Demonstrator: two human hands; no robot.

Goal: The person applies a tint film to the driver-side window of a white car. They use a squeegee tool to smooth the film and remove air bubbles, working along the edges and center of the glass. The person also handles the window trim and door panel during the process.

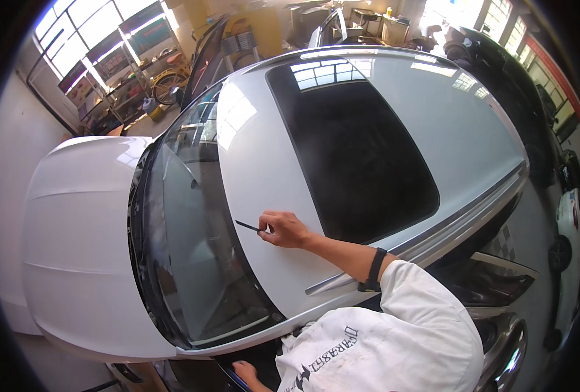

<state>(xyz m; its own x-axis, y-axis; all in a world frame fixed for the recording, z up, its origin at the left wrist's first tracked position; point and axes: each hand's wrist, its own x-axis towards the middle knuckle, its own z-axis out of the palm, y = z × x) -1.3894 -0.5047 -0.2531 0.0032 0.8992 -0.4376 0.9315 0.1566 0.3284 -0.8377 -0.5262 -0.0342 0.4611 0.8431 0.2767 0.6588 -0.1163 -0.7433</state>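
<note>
My right hand [282, 229] reaches across the front of a white car's roof [257, 163], just behind the windshield [195, 248]. Its fingers are pinched around one end of a thin black strip-like tool [246, 226], whose free end points left toward the glass. Whether the tool touches the roof is unclear. At the lower edge, my left hand [245, 371] rests by a dark edge beside the car, low near the windshield's near corner. Its fingers are mostly hidden, so their grip does not show. A black band circles my right arm.
Behind my right hand lies the dark sunroof [358, 144]; a silver roof rail [460, 222] runs along the near side. The white hood [81, 242] spreads left. Shelves [120, 85] and a yellow bicycle [170, 81] stand at the far left, with other cars at right.
</note>
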